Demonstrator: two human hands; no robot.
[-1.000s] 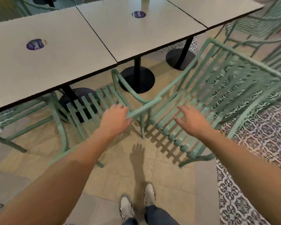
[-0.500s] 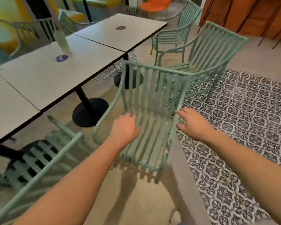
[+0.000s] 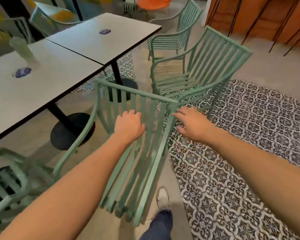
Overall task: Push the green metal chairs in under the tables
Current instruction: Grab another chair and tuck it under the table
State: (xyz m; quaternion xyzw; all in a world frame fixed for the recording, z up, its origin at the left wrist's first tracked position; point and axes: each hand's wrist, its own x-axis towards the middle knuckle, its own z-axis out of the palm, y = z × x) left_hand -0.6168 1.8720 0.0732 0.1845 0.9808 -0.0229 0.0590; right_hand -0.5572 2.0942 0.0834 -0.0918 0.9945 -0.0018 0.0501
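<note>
I see both bare forearms stretched forward over a green slatted metal chair that stands just beside the grey rectangular desk, not under it. My left hand lies palm down on the backrest slats, fingers loosely curled and clasping nothing. My right hand hovers with fingers spread at the backrest's right corner; I cannot tell whether it touches.

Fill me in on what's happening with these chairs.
A person is tidying green metal chairs at a row of tables. Both hands reach toward the back of the nearest chair, which stands clear of the table: left hand over the slats, right hand open by its corner. Another chair beyond is also pulled out.
</note>
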